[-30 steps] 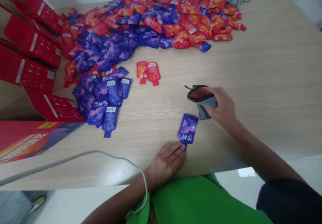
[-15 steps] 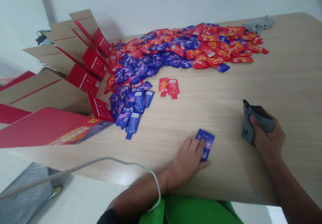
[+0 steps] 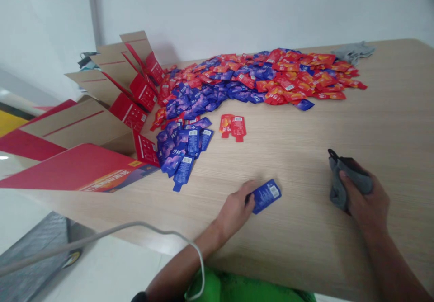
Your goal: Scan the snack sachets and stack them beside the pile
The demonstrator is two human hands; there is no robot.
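Observation:
Near the front of the table, my left hand pinches one end of a blue sachet. The sachet's barcode side faces up, and its far end points right. My right hand is closed around a folded grey cloth with a black loop, to the right of the sachet. Left of my left hand lies a small pile of blue sachets, several showing barcodes. Two red sachets lie side by side beyond my left hand.
A long heap of red and blue sachets runs along the back by the wall. Red cardboard boxes with raised flaps stand at the left. Another grey cloth lies at the back right. A pale cable crosses my left forearm.
My left hand has gone from pressing the blue sachet flat to gripping its end, and the sachet is turned over to its barcode side. My right hand still holds the cloth. The view has shifted.

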